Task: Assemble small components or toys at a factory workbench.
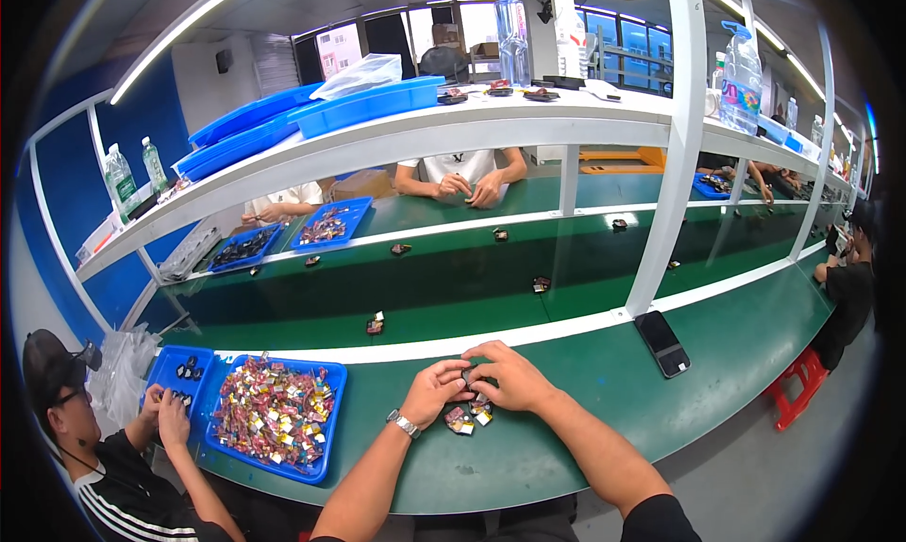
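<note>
My left hand (434, 389), with a watch on its wrist, and my right hand (512, 376) meet over the green worktop (453, 471). Their fingers are closed around a small black part (467, 378), mostly hidden by the fingertips. Just below it lie small black assemblies (460, 420) with white and yellow pieces and reddish wires. To the left of my hands is a blue tray (330, 429), heaped with small wired components (272, 410) in red, white and yellow.
Beyond a white rail (528, 333) runs a green conveyor belt (453, 306) carrying scattered small assemblies (541, 284). A phone (663, 344) lies right of my hands, near a white post (663, 165). A co-worker (113, 476) handles parts at the left; others sit opposite and far right.
</note>
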Tool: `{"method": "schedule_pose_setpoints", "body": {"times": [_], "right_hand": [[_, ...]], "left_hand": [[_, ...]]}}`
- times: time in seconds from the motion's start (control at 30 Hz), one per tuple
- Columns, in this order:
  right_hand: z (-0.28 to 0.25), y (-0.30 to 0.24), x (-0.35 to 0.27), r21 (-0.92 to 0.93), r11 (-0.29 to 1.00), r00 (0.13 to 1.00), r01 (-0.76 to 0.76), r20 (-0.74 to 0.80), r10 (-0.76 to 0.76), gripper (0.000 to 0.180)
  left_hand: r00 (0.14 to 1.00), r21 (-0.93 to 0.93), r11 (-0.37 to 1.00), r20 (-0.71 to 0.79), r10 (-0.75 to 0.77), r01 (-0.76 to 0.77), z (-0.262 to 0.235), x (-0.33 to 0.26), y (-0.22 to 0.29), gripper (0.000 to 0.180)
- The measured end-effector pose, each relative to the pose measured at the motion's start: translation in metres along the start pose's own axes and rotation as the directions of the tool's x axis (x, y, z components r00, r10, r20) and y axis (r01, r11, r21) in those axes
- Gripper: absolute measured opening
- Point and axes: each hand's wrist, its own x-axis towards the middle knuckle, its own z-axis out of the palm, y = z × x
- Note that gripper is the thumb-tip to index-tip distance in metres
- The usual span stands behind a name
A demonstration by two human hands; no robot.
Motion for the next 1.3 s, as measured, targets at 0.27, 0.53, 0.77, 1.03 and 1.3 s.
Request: {"method": "schedule_pose_setpoints", "body": {"times": [0.27, 0.53, 0.77, 1.03, 1.3], "right_hand": [[0.003, -0.007, -0.003, -0.037, 0.994, 0.994, -0.098, -0.058, 0.096, 0.011], [0.018, -0.006, -0.006, 0.051, 0.988, 0.977, -0.147, -0.146, 0.153, 0.014], [0.03, 0.002, -0.008, 0.206, 0.947, 0.948, -0.248, -0.149, 0.281, 0.015], [0.038, 0.001, -0.007, 0.289, 0.91, 0.929, -0.299, -0.131, 0.347, 0.014], [0.034, -0.007, -0.004, 0.162, 0.957, 0.929, -0.24, -0.248, 0.275, 0.013]], "left_hand": [[1.0, 0.003, 1.0, -0.014, 0.013, -0.013, 0.0, -0.001, -0.002, 0.031], [0.999, -0.03, 0.999, -0.021, 0.045, -0.045, -0.001, 0.001, -0.003, 0.03], [0.998, -0.02, 0.998, -0.02, 0.062, -0.062, -0.003, 0.002, -0.004, 0.029], [0.992, 0.018, 0.996, -0.089, 0.094, -0.093, 0.001, 0.001, -0.008, 0.028], [0.989, -0.031, 0.994, -0.107, 0.099, -0.103, 0.0, 0.0, -0.007, 0.028]]}}
